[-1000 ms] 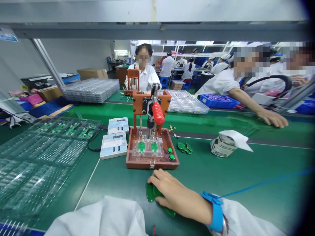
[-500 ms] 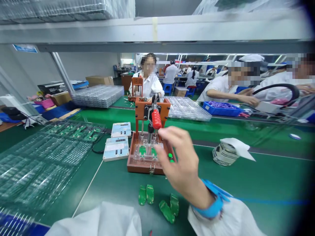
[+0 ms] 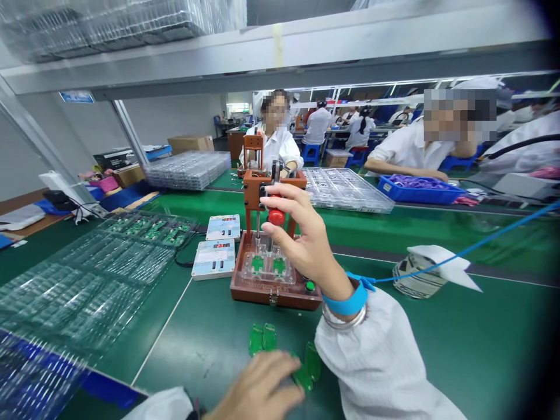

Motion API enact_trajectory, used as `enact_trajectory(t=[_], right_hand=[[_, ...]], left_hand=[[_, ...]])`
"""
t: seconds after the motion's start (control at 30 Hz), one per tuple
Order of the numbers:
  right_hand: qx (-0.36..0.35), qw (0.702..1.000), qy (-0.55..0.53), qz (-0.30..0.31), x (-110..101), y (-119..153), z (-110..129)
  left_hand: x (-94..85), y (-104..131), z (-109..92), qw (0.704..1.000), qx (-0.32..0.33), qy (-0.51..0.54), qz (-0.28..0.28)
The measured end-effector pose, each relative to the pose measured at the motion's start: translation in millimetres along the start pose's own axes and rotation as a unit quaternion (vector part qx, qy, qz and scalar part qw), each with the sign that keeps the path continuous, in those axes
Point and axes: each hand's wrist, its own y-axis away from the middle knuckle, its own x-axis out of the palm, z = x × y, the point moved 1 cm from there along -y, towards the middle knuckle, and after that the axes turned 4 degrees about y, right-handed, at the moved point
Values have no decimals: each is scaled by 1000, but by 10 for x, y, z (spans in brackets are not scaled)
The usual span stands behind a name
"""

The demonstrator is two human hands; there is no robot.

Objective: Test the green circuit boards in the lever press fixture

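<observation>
My right hand (image 3: 301, 230), a blue strap round its wrist, curls its fingers about the red lever handle (image 3: 276, 216) of a brown-and-orange press fixture (image 3: 275, 296). Under the press head, green circuit boards (image 3: 279, 265) lie in a clear holder. My left hand (image 3: 260, 388), somewhat blurred, reaches in from the bottom with fingers stretched out over the table. Just beyond its fingers sits one pair of green boards (image 3: 263, 337). The other pair of green boards (image 3: 312, 361) lies to its right, partly covered by the fingertips. No object shows in the left hand.
Two white meter boxes (image 3: 214, 258) with red digits stand left of the fixture. Clear trays (image 3: 105, 274) cover the left side, some holding boards. A paper-wrapped roll (image 3: 417, 280) stands right; a blue cord (image 3: 472, 239) crosses there. Co-workers sit across the table beneath an overhead shelf (image 3: 280, 55).
My right hand has moved up and left onto the red handle. My left hand has come into view over the boards. Red digits now glow on the meter boxes.
</observation>
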Motion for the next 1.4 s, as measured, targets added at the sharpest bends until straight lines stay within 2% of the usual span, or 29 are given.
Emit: enact_trajectory(t=[0.1, 0.23, 0.37, 0.47, 0.53, 0.6, 0.67, 0.73, 0.8, 0.87, 0.9, 0.93, 1.0, 1.07, 1.13, 1.2, 1.27, 1.4], right_hand=[[-21, 1000, -1, -11, -14, 5, -39], [-20, 999, -13, -21, -113, -182, 6], [83, 993, -80, -30, -207, -750, 43], [169, 972, -164, -18, -189, -1207, -107], [232, 960, -154, 24, -152, -1387, -276], [265, 961, -73, 36, -139, -1412, -442], [243, 970, 27, -8, -163, -1265, -559], [186, 975, 97, -77, -204, -945, -610], [142, 973, 116, -139, -228, -488, -609], [134, 967, 113, -188, -217, 25, -588], [143, 967, 105, -184, -194, 270, -577], [158, 971, 101, -148, -158, 491, -568], [176, 981, 87, 7, -65, 835, -551], [178, 965, 79, 178, 19, 1043, -534], [184, 940, 80, 274, 62, 1134, -528], [195, 931, 87, 295, 76, 1149, -531], [192, 934, 88, 287, 93, 1129, -528], [144, 942, 93, 288, 231, 1020, -420]], left_hand=[[-173, -17, 186, 996, -77, -38, -20], [-262, -37, 293, 993, -109, -31, -31], [-297, -37, 361, 990, -135, 14, -38], [-319, -54, 407, 989, -143, 32, -35], [-330, -78, 431, 989, -141, 39, -33], [-338, -103, 449, 989, -136, 47, -35], [-345, -121, 460, 989, -133, 54, -41], [-347, -126, 465, 988, -131, 60, -48], [-344, -118, 468, 988, -129, 62, -54], [-337, -104, 471, 988, -127, 58, -62], [-334, -97, 473, 989, -123, 56, -67], [-331, -91, 474, 989, -119, 53, -72], [-328, -83, 472, 990, -108, 49, -79], [-330, -78, 465, 991, -101, 41, -80], [-336, -75, 455, 991, -101, 32, -80], [-340, -74, 449, 991, -102, 30, -80], [-334, -76, 450, 991, -104, 36, -77], [-298, -89, 477, 990, -115, 52, -66]])
